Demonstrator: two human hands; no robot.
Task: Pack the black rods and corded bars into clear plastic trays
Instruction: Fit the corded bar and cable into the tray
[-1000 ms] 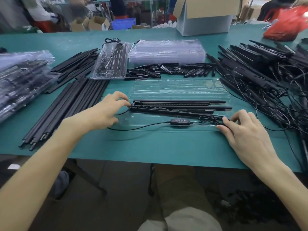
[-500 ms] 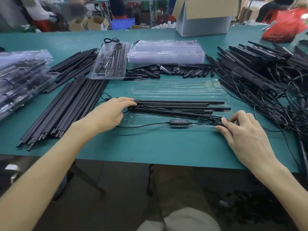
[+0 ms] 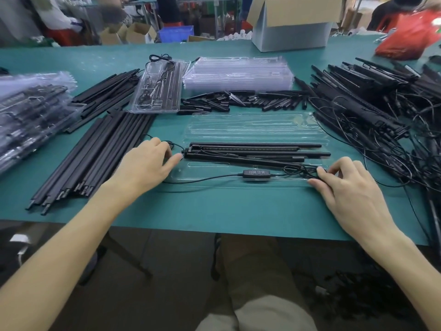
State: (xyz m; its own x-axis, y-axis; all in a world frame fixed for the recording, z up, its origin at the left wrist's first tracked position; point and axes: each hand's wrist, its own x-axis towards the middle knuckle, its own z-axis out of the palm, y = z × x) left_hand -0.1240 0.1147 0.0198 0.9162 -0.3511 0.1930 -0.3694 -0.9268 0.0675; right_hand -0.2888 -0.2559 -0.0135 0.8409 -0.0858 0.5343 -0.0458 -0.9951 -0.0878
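At the middle of the green table (image 3: 226, 206), near its front edge: open clear plastic tray (image 3: 253, 127), lid half folded back on the far side. Holds several black rods (image 3: 274, 154) and one corded bar (image 3: 243, 147) lengthwise in the near half, with the inline controller (image 3: 257, 172) and its cord (image 3: 205, 179) along the nearest channel.

At the tray's left end, left hand (image 3: 145, 163): thumb tip touching the rod ends, fingers curled over a loop of cord; cannot tell whether pinching it. At the tray's right end, right hand (image 3: 346, 185): thumb and forefinger pinching the bunched cord, other fingers bent and slightly apart.

Left of the tray, loose rods (image 3: 100, 154) laid side by side. Right of it, tangled heap of corded bars (image 3: 370, 111). Beyond it, a scatter of short black pieces (image 3: 238, 99), then a stack of empty trays (image 3: 238, 72); beyond-left, one packed tray (image 3: 157, 87). Far left, perhaps bagged packed trays (image 3: 31, 111), blurred.
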